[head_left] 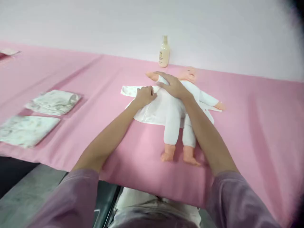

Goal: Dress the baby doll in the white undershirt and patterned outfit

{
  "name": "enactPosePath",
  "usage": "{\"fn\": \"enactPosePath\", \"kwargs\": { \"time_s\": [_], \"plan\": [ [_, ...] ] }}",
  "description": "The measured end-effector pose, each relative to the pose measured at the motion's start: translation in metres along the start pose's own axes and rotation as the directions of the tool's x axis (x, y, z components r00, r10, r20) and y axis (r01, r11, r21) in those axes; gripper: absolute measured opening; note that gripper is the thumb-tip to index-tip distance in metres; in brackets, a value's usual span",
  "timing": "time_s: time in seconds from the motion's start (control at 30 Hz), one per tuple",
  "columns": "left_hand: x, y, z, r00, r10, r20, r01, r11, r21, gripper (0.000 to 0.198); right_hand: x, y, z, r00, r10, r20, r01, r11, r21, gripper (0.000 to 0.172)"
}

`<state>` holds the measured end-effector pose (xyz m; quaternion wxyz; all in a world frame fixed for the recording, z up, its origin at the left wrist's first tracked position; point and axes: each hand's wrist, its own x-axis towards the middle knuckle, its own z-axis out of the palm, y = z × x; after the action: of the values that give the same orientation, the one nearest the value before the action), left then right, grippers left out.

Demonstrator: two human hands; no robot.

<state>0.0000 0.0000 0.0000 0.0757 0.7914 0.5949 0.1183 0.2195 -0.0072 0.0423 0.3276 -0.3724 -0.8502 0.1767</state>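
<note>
"Where is the doll?"

"It lies on its back on the pink cover (133, 152), head at the far side, its legs (171, 128) toward the near edge. A white garment (150, 114) is spread beneath it, one sleeve (130, 91) stretching out to the left."

"And the right hand (174, 85)?"

"Its fingers and thumb close around the doll's arm (162, 79) on the scene's left, near the small hand."

"The left hand (143, 96)?"

"It rests on the garment where that left sleeve begins, fingers curled. I can't tell whether it pinches the cloth."

"What's around them?"

"A pale pump bottle (164, 55) stands upright beyond the doll, just before the white wall (95, 25). Well to the left lie two folded patterned cloths: the far one (55, 102) looks rumpled, while the near one (28, 129) is flatter, close to the cover's near edge."
</note>
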Motion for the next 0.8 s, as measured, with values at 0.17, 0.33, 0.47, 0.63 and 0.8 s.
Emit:
{"fn": "enactPosePath", "kwargs": {
  "time_s": [0.17, 0.33, 0.47, 0.63, 0.8],
  "plan": [
    [0.004, -0.015, 0.015, 0.992, -0.031, -0.119, 0.011, 0.986, -0.165, 0.013, 0.001, 0.006, 0.000, 0.999, 0.041, -0.001, -0.041, 0.993, -0.108, 0.076],
    [0.021, -0.039, 0.034, 0.959, -0.142, -0.246, -0.016, 0.838, -0.546, 0.023, 0.000, 0.012, 0.007, 0.991, 0.124, 0.057, -0.105, 0.961, -0.257, 0.072],
    [0.029, -0.051, 0.043, 0.939, -0.161, -0.304, -0.117, 0.681, -0.723, 0.028, 0.002, 0.010, 0.012, 0.982, 0.154, 0.108, -0.116, 0.949, -0.293, 0.067],
    [0.029, -0.054, 0.041, 0.934, -0.222, -0.281, -0.095, 0.603, -0.792, 0.039, 0.003, 0.003, 0.010, 0.977, 0.181, 0.116, -0.141, 0.945, -0.295, 0.064],
    [0.027, -0.049, 0.036, 0.920, -0.262, -0.292, -0.105, 0.555, -0.826, 0.040, 0.004, -0.002, 0.009, 0.967, 0.214, 0.136, -0.158, 0.929, -0.335, 0.061]
  ]
}}
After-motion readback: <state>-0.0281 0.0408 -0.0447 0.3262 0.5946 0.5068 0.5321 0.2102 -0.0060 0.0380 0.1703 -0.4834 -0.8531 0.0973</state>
